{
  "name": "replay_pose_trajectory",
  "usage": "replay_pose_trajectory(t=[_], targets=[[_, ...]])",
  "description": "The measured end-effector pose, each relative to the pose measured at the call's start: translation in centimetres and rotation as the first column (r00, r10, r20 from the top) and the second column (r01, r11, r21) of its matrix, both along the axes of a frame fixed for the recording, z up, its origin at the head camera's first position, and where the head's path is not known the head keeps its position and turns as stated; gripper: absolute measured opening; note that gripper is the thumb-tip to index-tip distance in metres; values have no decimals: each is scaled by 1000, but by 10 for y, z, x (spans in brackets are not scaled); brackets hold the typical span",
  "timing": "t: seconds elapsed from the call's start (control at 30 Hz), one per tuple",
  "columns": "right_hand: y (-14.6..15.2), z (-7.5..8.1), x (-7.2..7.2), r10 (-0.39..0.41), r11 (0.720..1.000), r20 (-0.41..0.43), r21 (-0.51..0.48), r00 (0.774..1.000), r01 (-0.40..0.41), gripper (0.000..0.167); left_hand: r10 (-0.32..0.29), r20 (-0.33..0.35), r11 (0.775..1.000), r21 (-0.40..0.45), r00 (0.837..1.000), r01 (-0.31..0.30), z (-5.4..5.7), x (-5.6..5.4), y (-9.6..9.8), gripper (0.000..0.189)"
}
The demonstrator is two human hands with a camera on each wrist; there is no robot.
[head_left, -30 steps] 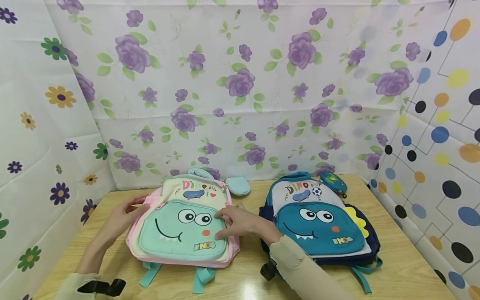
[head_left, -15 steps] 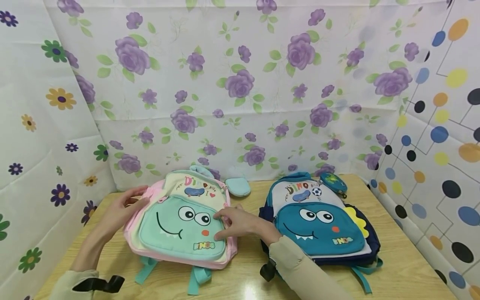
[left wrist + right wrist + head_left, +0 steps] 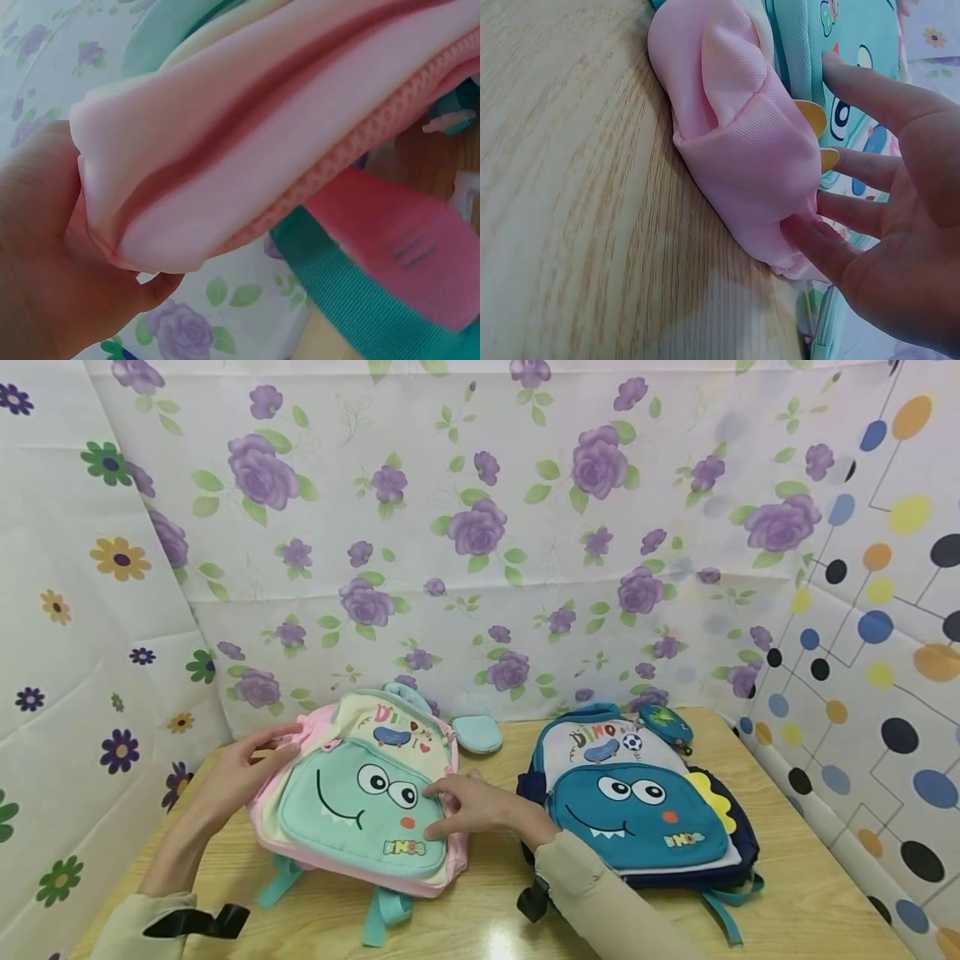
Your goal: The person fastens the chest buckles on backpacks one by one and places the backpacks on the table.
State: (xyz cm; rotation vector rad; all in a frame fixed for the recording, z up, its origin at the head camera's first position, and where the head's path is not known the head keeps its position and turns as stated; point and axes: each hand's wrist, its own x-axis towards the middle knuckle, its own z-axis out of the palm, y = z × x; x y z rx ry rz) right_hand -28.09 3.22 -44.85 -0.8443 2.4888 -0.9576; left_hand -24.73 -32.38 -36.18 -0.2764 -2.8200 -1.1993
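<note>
A small dinosaur backpack, mint and cream with pink sides, stands tilted at the left of the table. My left hand grips its upper left edge; in the left wrist view the hand curls round the pink side, and teal webbing hangs below. On the other side my right hand rests against the front pocket and right side. In the right wrist view its thumb touches the mint front, while the other fingers, fairly straight, touch the pink side pocket.
A blue dinosaur backpack lies to the right, under and beside my right forearm. Its round blue pouch lies behind it. A pale blue pouch lies behind the mint backpack. Flowered cloth walls the wooden table at the back.
My left hand has moved slightly upward with the backpack's left edge. The backpack has turned clockwise and its lower straps have shifted left. My right hand has stayed nearly in place.
</note>
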Motion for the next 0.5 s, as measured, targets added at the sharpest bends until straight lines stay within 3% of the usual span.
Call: replay_pose_trajectory(t=[0.23, 0.5], targets=[[-4, 0, -1, 37, 999, -14, -4, 999, -37, 66, -48, -33, 999, 25, 998, 48, 10, -1, 7, 50], [-9, 2, 0, 60, 998, -36, 0, 998, -60, 66, -23, -70, 996, 88, 997, 29, 21, -3, 18, 52]])
